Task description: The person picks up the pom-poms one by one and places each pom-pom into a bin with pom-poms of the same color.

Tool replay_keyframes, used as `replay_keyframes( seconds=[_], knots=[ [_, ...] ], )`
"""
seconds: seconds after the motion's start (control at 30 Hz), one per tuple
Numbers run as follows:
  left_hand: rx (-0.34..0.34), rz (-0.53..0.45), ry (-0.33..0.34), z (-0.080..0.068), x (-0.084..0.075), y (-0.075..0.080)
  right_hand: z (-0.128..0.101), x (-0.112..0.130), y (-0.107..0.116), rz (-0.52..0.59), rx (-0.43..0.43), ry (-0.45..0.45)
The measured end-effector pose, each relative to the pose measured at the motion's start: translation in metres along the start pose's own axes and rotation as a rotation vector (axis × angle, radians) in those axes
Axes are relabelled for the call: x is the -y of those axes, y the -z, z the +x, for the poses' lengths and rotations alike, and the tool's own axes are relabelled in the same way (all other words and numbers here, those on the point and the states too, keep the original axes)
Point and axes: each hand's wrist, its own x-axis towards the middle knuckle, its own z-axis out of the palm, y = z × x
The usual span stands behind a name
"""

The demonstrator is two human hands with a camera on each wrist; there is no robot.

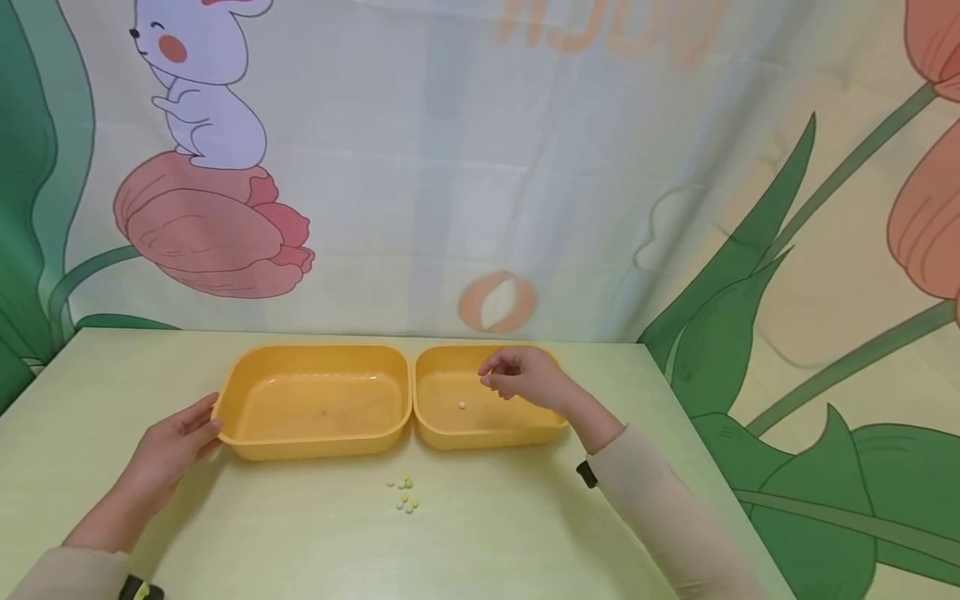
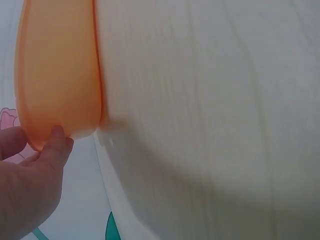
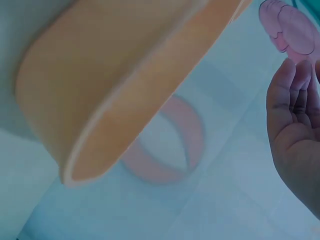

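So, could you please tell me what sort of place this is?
Probably a staged tabletop set, not a lived-in room: a printed cartoon backdrop with a rabbit and tulips hangs behind a pale green table bearing two yellow trays and some small pellets.

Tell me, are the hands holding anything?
Nothing. The left hand only touches the left tray at its end wall; the right hand hovers empty over the right tray.

The small pieces (image 1: 403, 493) on the table (image 1: 525, 533) were too tiny for their kind to be told.
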Motion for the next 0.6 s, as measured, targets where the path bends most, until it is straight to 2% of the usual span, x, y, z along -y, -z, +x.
replay_keyframes(
  seconds=[0.2,0.43,0.6],
  knots=[
    [-0.003,0.003,-0.003,0.001,0.001,0.0,-0.022,-0.002,-0.019,0.066,-0.013,0.048],
    [-0.01,0.034,-0.011,0.001,0.001,0.0,-0.035,-0.004,-0.042,0.181,0.016,0.028],
    [-0.005,0.014,0.002,0.0,-0.001,-0.001,-0.039,-0.006,-0.059,0.204,0.058,0.016]
  ],
)
